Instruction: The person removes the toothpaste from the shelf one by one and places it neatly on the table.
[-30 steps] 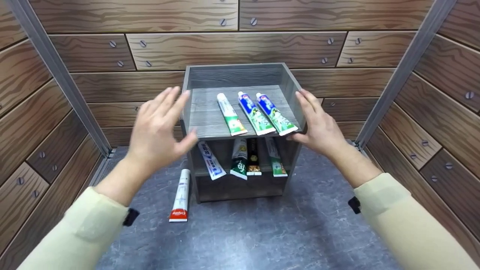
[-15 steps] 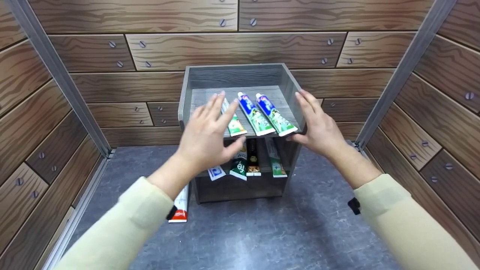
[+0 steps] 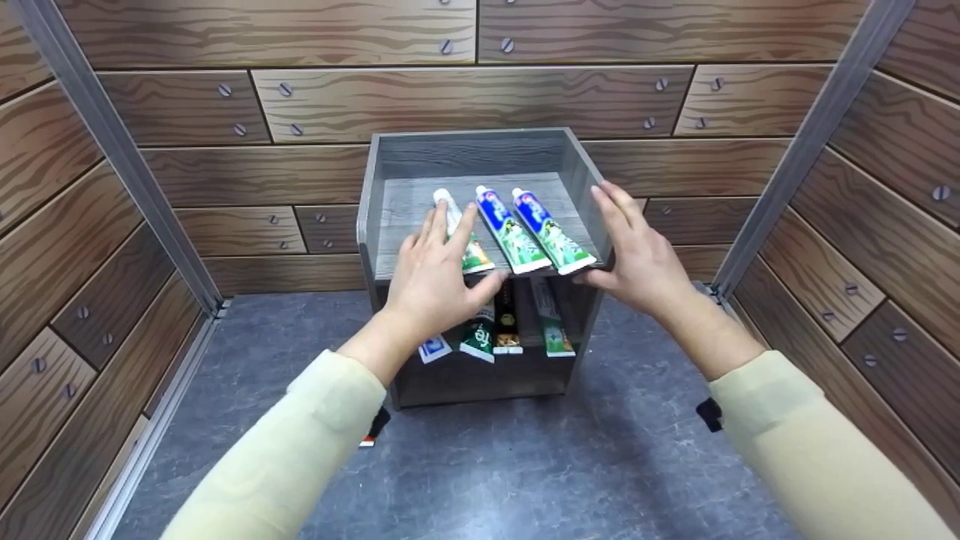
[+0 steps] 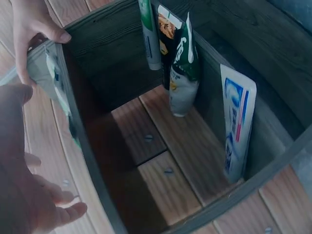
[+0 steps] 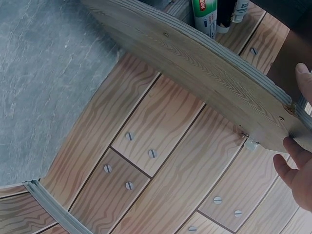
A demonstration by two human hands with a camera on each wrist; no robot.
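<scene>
My left hand (image 3: 431,281) hovers over a white-and-green toothpaste tube (image 3: 478,260) on the top shelf, its fingers spread and partly covering the tube. In the left wrist view those fingers look relaxed, with nothing between them. My right hand (image 3: 641,259) grips the right side panel of a small grey wooden shelf unit (image 3: 365,202), thumb at the front edge and fingers on the outer face. Two blue-and-green toothpaste tubes, one left (image 3: 511,230) and one right (image 3: 553,232), lie side by side on the top shelf, right of the white-and-green one.
The lower shelf holds a blue-and-white tube (image 4: 237,119), a dark green tube (image 3: 478,341), a black-and-gold tube (image 3: 508,324) and a green-and-white tube (image 3: 553,326). My left sleeve (image 3: 300,427) hides most of a red-ended tube (image 3: 367,442) on the grey floor (image 3: 525,465). Wood-patterned walls (image 3: 480,97) surround the unit.
My left hand has moved right, from beside the unit's left panel to over the white-and-green tube. My right hand has stayed on the right panel. The tubes have not visibly moved.
</scene>
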